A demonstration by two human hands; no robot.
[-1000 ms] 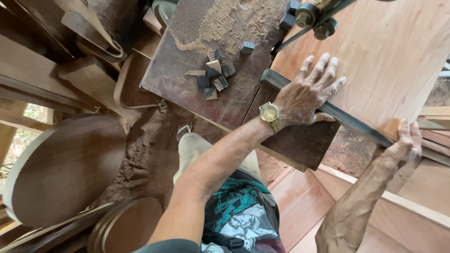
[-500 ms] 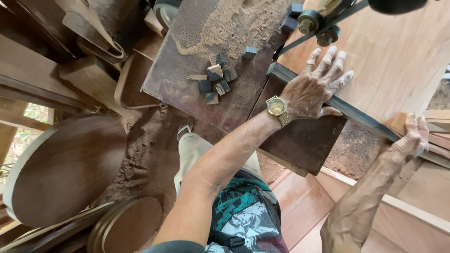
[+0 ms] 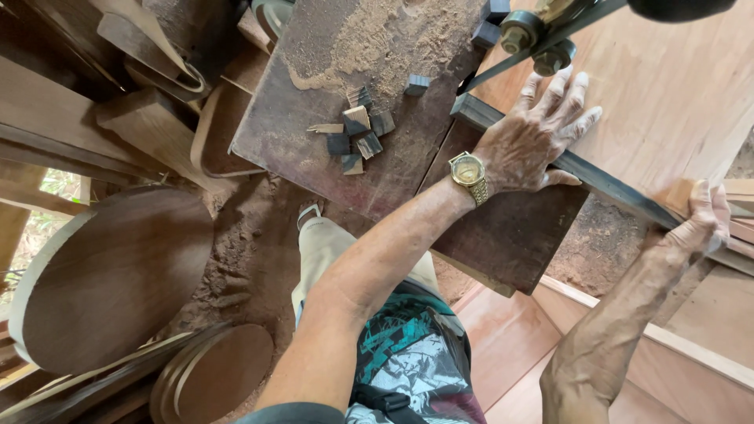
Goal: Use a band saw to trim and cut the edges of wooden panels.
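A long dark wooden strip (image 3: 605,182) is laid across the dark saw table (image 3: 369,157), and its long axis runs from about 10 o'clock, near the blade guide (image 3: 542,47), down to about 4 o'clock at the right border of the picture. The left hand (image 3: 534,141) is pressed flat on the upper part of the strip, with the fingers (image 3: 561,94) spread wide and pointed toward 1 o'clock; nothing is enclosed by them, the strip is only held down. A gold wristwatch (image 3: 469,173) is worn on this wrist. The right hand (image 3: 703,220) is placed at the lower end of the strip, at 4 o'clock from the left hand, and its fingers are curled narrowly around the edge of the strip. The left hand is the nearer one to the blade guide. Some small wood offcuts (image 3: 357,133) and sawdust (image 3: 385,39) are seen on the table at 9 o'clock from the left hand, well apart from it.
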